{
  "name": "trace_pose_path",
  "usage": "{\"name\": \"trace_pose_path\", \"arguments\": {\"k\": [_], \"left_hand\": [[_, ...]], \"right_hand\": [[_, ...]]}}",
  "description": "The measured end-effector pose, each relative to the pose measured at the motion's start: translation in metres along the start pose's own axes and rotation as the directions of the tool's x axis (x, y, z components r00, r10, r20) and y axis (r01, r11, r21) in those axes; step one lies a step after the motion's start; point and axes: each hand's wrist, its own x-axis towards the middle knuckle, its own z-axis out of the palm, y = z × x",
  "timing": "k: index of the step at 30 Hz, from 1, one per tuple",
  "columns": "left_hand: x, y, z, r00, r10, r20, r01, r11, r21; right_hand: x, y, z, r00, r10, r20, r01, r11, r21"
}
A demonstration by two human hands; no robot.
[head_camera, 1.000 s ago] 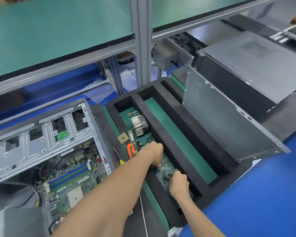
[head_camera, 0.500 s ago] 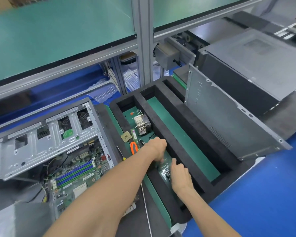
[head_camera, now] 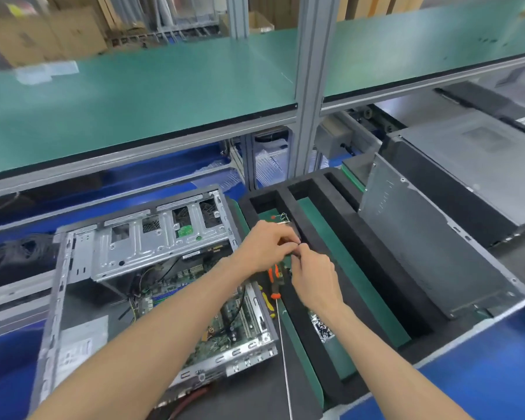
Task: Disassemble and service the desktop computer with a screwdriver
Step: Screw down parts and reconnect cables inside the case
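Blue work surface (head_camera: 482, 386) under a green shelf (head_camera: 164, 95), hands meeting over a black foam tray (head_camera: 325, 225).

Left hand (head_camera: 267, 247) and right hand (head_camera: 314, 281) touch fingertips above the tray's narrow compartment, each grip narrowed on something too small to make out. The opened desktop computer (head_camera: 152, 283) lies just left of the tray; an orange-handled screwdriver (head_camera: 275, 280) rests between them. A grey side panel (head_camera: 431, 253) leans at right.

open desktop computer (head_camera: 152, 286) flat, motherboard exposed, screwdriver (head_camera: 281, 322) perhaps alongside
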Motion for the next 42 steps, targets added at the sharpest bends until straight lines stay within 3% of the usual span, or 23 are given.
{"name": "trace_pose_path", "arguments": {"k": [4,8,12,15,17,19,22,26,31,36,39,42], "left_hand": [[-0.038,-0.021,-0.031,0.979,0.02,-0.203,-0.031,0.998,-0.055],[-0.081,-0.051,-0.058,0.943,-0.049,-0.33,0.037,0.998,-0.045],[-0.119,-0.08,-0.073,0.957,-0.178,-0.229,0.181,0.984,-0.008],[-0.138,-0.094,-0.077,0.963,-0.252,-0.098,0.256,0.966,0.036],[-0.147,-0.1,-0.075,0.954,-0.301,0.01,0.296,0.943,0.153],[-0.154,-0.106,-0.069,0.915,-0.375,0.148,0.324,0.903,0.284],[-0.161,-0.109,-0.054,0.809,-0.476,0.346,0.361,0.866,0.347],[-0.169,-0.111,-0.04,0.693,-0.526,0.494,0.367,0.846,0.386],[-0.177,-0.115,-0.038,0.643,-0.547,0.536,0.437,0.837,0.331],[-0.184,-0.119,-0.038,0.6,-0.578,0.553,0.544,0.802,0.248],[-0.186,-0.121,-0.037,0.605,-0.615,0.506,0.535,0.785,0.313],[-0.187,-0.122,-0.034,0.647,-0.665,0.372,0.503,0.74,0.447]], "right_hand": [[0.002,-0.04,0.005,0.984,-0.175,-0.041,0.179,0.972,0.155],[0.001,-0.07,0.02,0.936,-0.35,-0.029,0.349,0.921,0.171],[-0.003,-0.096,0.033,0.839,-0.544,0.007,0.544,0.839,-0.016],[-0.006,-0.114,0.042,0.714,-0.639,0.284,0.683,0.726,-0.083],[-0.008,-0.125,0.047,0.652,-0.554,0.518,0.688,0.719,-0.099],[-0.012,-0.133,0.053,0.607,-0.44,0.662,0.668,0.734,-0.125],[-0.019,-0.136,0.064,0.546,-0.288,0.786,0.638,0.752,-0.168],[-0.027,-0.129,0.074,0.511,-0.179,0.841,0.612,0.762,-0.21],[-0.025,-0.128,0.074,0.541,-0.196,0.818,0.57,0.801,-0.185],[-0.027,-0.127,0.075,0.599,-0.221,0.77,0.654,0.689,-0.311],[-0.028,-0.124,0.075,0.599,-0.174,0.782,0.692,0.605,-0.395],[-0.027,-0.122,0.075,0.566,-0.114,0.816,0.703,0.583,-0.406]]}}
